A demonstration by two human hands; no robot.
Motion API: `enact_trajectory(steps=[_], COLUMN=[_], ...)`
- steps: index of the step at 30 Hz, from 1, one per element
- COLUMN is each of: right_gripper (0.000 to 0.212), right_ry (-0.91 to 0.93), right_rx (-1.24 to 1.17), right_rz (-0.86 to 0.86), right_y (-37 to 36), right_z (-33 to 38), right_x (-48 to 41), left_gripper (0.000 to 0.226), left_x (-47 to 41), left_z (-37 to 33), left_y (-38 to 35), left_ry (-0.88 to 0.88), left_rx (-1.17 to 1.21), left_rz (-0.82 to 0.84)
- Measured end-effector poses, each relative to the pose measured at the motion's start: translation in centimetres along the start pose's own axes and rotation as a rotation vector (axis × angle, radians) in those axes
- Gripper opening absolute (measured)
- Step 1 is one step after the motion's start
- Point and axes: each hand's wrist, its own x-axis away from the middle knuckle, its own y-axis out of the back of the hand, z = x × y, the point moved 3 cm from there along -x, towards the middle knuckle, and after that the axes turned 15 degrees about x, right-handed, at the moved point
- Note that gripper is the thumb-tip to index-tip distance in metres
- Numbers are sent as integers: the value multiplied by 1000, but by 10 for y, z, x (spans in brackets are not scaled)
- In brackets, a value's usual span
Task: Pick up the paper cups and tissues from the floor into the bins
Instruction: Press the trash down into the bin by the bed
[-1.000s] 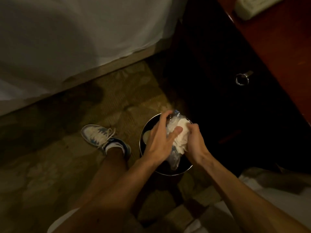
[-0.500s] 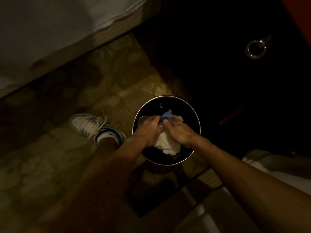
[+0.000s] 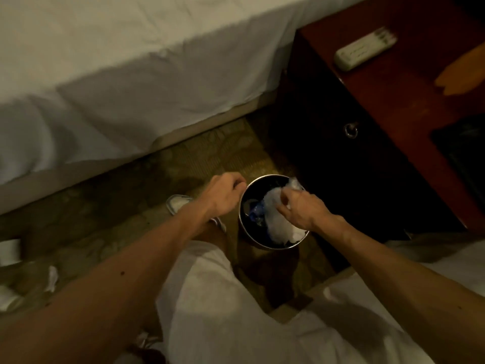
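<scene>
The right hand (image 3: 301,210) is reaching into the bin (image 3: 265,176), its fingers pinching the tissues (image 3: 275,222) bunched just beneath them, while the left hand (image 3: 225,197) is curling its fingers beside the rim (grip unclear).

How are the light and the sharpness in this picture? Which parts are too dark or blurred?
Head view: dim, warm light; the bed sheet is brightest, the nightstand front almost black. Head view: the remote is smeared by motion blur; the tissues in the bin are readable.
</scene>
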Motion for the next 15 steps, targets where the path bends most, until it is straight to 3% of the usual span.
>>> enact_trajectory(steps=[4,9,12,15], right_gripper=[23,24,18,17], right_ry=[34,228,446,650], right_rx=[-89,-284,-301,-260], right_rz=[-143,-468,-492,-393], right_y=[35,104,134,136], right_z=[27,108,189,289], right_x=[29,87,109,114], left_gripper=[19,26,26,25], left_x=[47,137,214,292], left_z=[-20,-55,-48,-2], left_y=[39,111,176,232], left_ry=[-78,-226,-278,-204], left_rx=[-73,-400,-569,-640], left_rz=[-55,-101,-174,-265])
